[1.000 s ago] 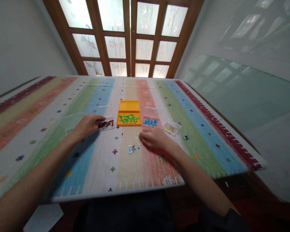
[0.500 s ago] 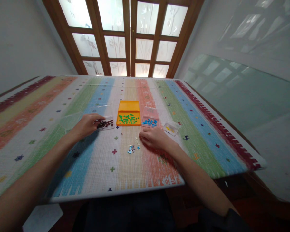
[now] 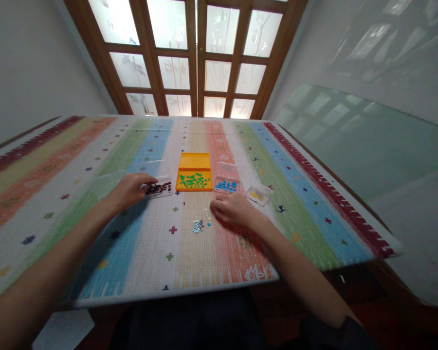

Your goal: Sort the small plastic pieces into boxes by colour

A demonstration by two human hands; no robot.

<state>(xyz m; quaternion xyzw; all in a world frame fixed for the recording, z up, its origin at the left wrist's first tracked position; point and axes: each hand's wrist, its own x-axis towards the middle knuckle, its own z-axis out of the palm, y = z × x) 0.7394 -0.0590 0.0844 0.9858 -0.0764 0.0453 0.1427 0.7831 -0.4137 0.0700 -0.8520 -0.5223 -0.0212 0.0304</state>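
Observation:
My left hand point(image 3: 133, 188) is over the left end of a clear plastic box point(image 3: 165, 193) of small dark brown bricks point(image 3: 163, 187). Its fingers and thumb come together at the bricks; what lies between the fingertips is too small to make out. My right hand point(image 3: 229, 208) rests on the cloth with its fingers curled, just in front of a clear box point(image 3: 216, 188) of blue bricks point(image 3: 226, 185). Whatever it may hold is hidden. Left of its fingertips lie a short row of cream pieces point(image 3: 207, 214), a loose blue piece point(image 3: 209, 224) and a small heap of mixed pieces point(image 3: 198, 226).
Between the clear boxes stands an opened yellow case point(image 3: 194, 160) with green bricks point(image 3: 194, 180). A small clear box point(image 3: 265, 194) with yellow pieces point(image 3: 256, 196) is at the right. One brown piece point(image 3: 184, 203) lies alone on the striped tablecloth point(image 3: 149, 253).
My left fingers have shifted slightly at the brown bricks. My right hand stays in place, and the view has tilted a little.

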